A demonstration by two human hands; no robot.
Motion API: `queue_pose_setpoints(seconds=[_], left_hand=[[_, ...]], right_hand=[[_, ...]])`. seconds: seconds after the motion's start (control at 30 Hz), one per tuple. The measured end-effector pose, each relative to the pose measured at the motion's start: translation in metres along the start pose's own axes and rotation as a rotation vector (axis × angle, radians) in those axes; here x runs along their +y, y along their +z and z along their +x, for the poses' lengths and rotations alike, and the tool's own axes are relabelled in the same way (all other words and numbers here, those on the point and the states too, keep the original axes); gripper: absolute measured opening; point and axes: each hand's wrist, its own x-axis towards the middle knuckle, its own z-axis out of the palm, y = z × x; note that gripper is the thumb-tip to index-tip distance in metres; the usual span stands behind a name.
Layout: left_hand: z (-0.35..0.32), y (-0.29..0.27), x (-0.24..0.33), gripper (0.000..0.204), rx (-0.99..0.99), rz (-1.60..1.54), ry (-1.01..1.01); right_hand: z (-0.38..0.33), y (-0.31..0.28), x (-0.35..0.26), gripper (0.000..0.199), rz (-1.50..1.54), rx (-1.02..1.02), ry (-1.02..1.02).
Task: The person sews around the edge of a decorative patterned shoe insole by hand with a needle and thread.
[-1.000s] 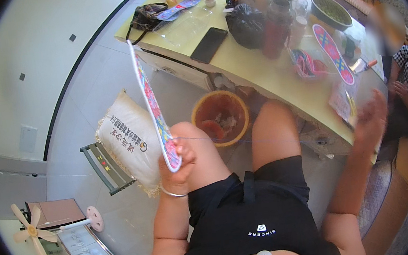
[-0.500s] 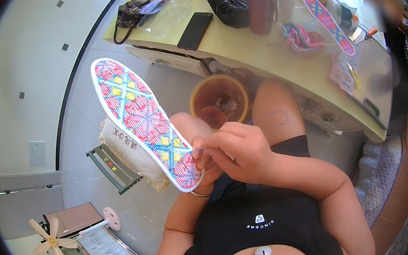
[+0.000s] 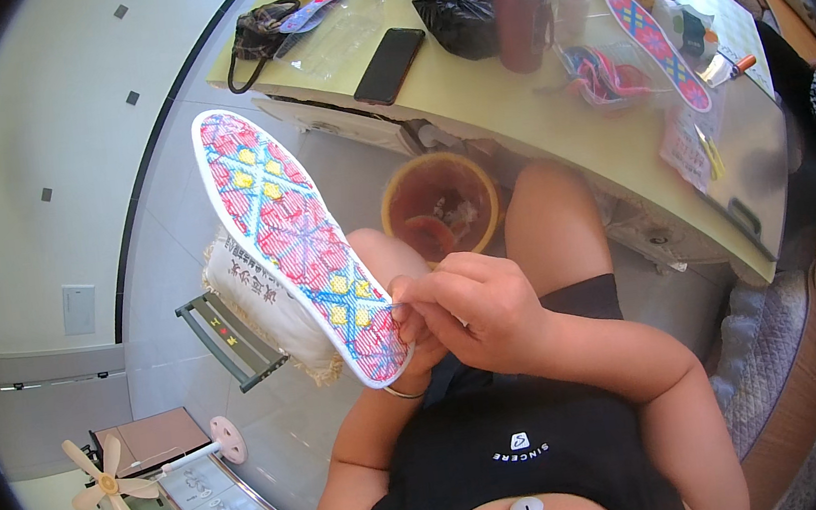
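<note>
An embroidered insole (image 3: 290,233) with a white rim and a pink, blue and yellow pattern slants up and to the left before me. My left hand (image 3: 423,354) grips its narrower lower end from behind, and the insole and my other hand cover most of its fingers. At the right edge of the insole, my right hand (image 3: 483,309) is closed in a pinch, thumb and index finger together. A short bit of blue thread (image 3: 398,304) shows at those fingertips; whether a needle is there too is too small to tell.
A yellow-rimmed bucket (image 3: 495,207) stands beyond my knees. On the table (image 3: 492,109) are a phone (image 3: 390,66), a flask (image 3: 519,11), a second insole (image 3: 645,37), pink thread skeins (image 3: 604,76) and yellow-handled snips (image 3: 712,155). A folding stool (image 3: 227,341) with a cushion stands left. Another person sits far right.
The insole has shifted slightly right and turned a little more upright. My right fingertips have come closer to its edge, and less blue thread shows. The other person has leaned out of view partly.
</note>
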Motion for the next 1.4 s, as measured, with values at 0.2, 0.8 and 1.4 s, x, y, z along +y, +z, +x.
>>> queue_pose_setpoints(seconds=[0.2,0.8,1.4], left_hand=[[-0.007,-0.002,0.002,0.021,0.092,0.093,0.015],[0.005,0.063,-0.006,0.007,0.577,0.873,0.098],[0.004,0.059,-0.01,0.005,0.613,0.997,0.147]], right_hand=[[0.0,-0.003,0.0,0.012,-0.01,0.003,0.025],[-0.035,-0.003,0.052,0.036,1.004,0.024,0.827],[-0.036,0.003,0.058,0.055,1.236,0.082,0.972]])
